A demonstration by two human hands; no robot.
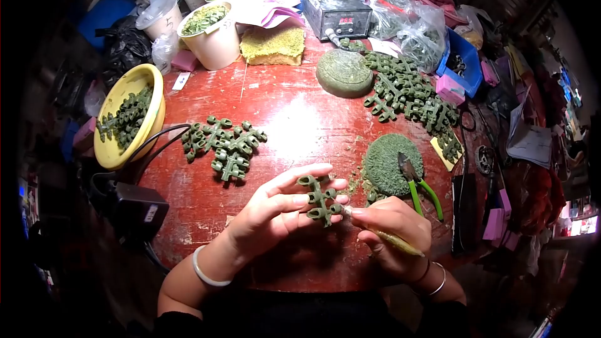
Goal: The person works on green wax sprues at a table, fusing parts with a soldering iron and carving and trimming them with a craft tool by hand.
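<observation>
My left hand (266,216) is closed around a dark green branched piece (322,200) with ring-like cups along its sides, holding it over the front of the table. In my right hand (397,231) is a slim pen-like tool (400,244) with a yellowish handle. Its tip meets the lower right side of the branched piece, though the exact contact is too small to make out. Similar green pieces lie in a small group (228,147) to the left and in a larger pile (410,91) at the back right.
Green-handled pliers (414,188) rest on a round green pad (385,159). A yellow bowl (156,119) of green pieces stands left, near a black adapter (141,209) with cables. Behind are a white bucket (213,47), a sponge (272,44), a control box (335,12) and a round block (343,75).
</observation>
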